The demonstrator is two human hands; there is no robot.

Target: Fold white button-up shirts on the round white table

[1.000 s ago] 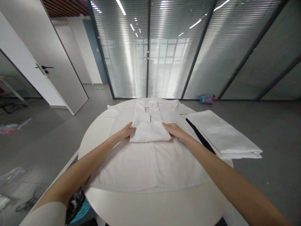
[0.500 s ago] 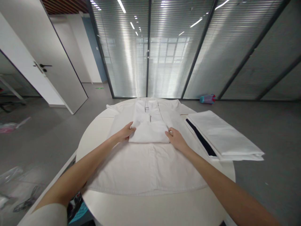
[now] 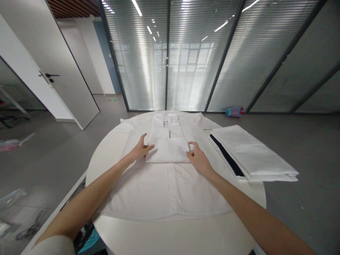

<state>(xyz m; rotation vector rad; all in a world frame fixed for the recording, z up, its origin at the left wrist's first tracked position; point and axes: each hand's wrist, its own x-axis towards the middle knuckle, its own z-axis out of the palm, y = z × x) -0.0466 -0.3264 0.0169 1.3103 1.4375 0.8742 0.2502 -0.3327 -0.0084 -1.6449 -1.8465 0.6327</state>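
A white shirt (image 3: 164, 187) lies spread flat on a round white table (image 3: 175, 237), collar at the far side. On its chest part lies a folded white garment (image 3: 168, 146). My left hand (image 3: 139, 150) rests at the folded piece's left edge, fingers apart, touching it lightly. At the folded piece's right lower corner is my right hand (image 3: 197, 158), fingertips pinched close at the edge of the cloth; I cannot see a firm grip.
A stack of folded white cloth with a dark strip (image 3: 252, 152) sits at the table's right. Behind are glass walls with blinds and an open door (image 3: 50, 76) at left. A blue-pink object (image 3: 234, 111) lies on the floor; a blue basket (image 3: 91, 239) is below the table.
Both hands slid out from under the folded garment's sides. The left hand's fingers spread open; the right hand drew back to the lower right corner. The folded piece now lies flat.
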